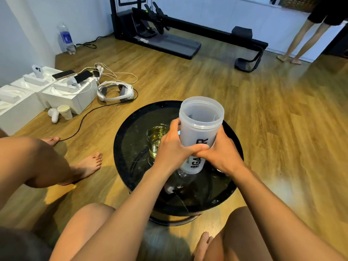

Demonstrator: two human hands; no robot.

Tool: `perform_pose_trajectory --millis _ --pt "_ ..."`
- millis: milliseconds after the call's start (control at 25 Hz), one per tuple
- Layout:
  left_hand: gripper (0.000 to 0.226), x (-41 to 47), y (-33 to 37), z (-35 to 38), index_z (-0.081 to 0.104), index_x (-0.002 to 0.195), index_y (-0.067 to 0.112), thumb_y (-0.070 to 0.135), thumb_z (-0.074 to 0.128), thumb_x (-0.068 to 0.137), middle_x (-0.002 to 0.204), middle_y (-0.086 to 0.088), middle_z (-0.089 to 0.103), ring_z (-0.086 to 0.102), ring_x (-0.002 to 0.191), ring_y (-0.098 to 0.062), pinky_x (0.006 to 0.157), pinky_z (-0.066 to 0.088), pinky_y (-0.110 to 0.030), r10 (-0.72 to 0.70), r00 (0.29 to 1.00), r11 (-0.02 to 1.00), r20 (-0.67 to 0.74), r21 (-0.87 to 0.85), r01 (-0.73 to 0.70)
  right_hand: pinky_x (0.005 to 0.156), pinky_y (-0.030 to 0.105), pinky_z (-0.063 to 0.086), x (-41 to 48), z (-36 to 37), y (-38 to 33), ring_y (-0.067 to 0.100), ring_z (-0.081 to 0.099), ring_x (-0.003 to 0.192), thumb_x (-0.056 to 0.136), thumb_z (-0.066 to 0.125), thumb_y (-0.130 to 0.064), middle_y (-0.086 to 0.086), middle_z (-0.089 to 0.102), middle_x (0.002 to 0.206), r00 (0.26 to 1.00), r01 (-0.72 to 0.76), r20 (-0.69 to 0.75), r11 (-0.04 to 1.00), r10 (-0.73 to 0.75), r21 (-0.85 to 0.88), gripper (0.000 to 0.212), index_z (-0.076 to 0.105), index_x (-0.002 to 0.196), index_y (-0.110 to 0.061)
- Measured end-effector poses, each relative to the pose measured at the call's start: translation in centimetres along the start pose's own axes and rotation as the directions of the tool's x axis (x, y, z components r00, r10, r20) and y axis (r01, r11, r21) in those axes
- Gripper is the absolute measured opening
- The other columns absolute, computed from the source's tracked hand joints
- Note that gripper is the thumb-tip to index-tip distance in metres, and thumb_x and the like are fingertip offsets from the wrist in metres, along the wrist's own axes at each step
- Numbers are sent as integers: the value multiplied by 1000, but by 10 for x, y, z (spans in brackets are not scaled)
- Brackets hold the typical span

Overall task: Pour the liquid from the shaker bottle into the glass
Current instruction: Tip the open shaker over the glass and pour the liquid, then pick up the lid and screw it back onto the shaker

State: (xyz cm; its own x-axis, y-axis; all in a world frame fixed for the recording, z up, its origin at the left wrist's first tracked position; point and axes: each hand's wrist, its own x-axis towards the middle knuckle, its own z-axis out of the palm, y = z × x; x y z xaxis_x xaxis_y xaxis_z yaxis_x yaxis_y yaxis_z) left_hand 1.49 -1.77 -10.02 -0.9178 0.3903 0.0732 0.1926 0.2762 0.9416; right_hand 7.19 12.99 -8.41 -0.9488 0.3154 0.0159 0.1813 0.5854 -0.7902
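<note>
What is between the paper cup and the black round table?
In the head view, only bare wooden floor with a black cable crossing it lies between the paper cup and the black table.

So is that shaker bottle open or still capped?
Open: the shaker bottle has no lid, and its bare rim shows the inside. Both hands hold it upright.

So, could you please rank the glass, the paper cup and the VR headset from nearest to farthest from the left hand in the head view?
1. Glass, just behind the left hand on the table.
2. VR headset, on the floor, far left.
3. Paper cup, farther left, by the boxes.
</note>
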Motion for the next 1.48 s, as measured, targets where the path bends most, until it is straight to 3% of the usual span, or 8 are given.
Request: perform_pose_trajectory --millis 120,440,560,680,920,1120,1320,1480 --pt "96 -1 -7 5 39 141 27 44 91 61 131 10 58 58 120 -13 96 54 -38 0 999 1000 39 -4 0 88 36 55 -2 1 11 7 61 108 50 87 -48 -14 62 120 1000 -9 2 1000 9 -18 96 36 131 -36" --pt "95 -11 -14 14 36 147 28 40 87 68 133 11 57 57 118 -4 92 56 -28 -62 995 998 74 35 60 76 15 47 -8 4 28 5 56 112 65 89 -27 -16 56 122 998 -54 40 994 51 92 92 33 138 -33" --pt "104 -22 -10 12 31 154 18 42 87 69 147 -3 53 55 131 -18 97 49 -29 -209 976 968 63 153 198 99 34 47 -12 0 45 12 46 129 70 85 -31 -9 48 141 994 -99 48 995 99 -15 99 24 148 -31" --pt "83 -46 -5 19 48 144 10 37 85 74 140 -7 60 58 127 -21 92 45 -27 -416 894 879 168 327 347 108 37 39 -22 -17 70 22 41 136 74 81 -31 4 40 150 983 -179 4 971 182 -162 99 20 152 -26" --pt "91 -45 -8 107 30 154 14 39 78 81 153 -9 44 40 142 -25 116 35 -39 -269 910 866 316 494 85 100 39 41 -22 -26 109 30 43 124 72 80 -38 7 38 138 972 -209 40 928 232 -307 94 24 147 -25" --pt "104 -7 -25 159 -3 158 9 29 72 89 167 -17 4 11 154 -31 122 18 -40 -285 919 823 273 561 88 107 49 35 13 -20 131 33 30 138 74 72 -39 10 23 156 961 -194 84 856 265 -479 101 9 152 -25" --pt "90 4 -40 160 4 158 7 19 65 94 167 -19 8 17 153 -32 121 20 -37 -243 942 759 229 649 38 102 46 36 31 -9 137 34 35 130 73 70 -41 14 29 150 944 -196 109 792 313 -578 110 -4 154 -25" --pt "88 -1 -18 155 6 159 10 17 64 94 168 -15 7 17 154 -29 120 23 -36 -169 951 801 258 598 -20 101 42 40 20 -28 121 34 36 127 66 69 -40 14 35 144 956 -241 47 864 291 -442 111 3 154 -26"
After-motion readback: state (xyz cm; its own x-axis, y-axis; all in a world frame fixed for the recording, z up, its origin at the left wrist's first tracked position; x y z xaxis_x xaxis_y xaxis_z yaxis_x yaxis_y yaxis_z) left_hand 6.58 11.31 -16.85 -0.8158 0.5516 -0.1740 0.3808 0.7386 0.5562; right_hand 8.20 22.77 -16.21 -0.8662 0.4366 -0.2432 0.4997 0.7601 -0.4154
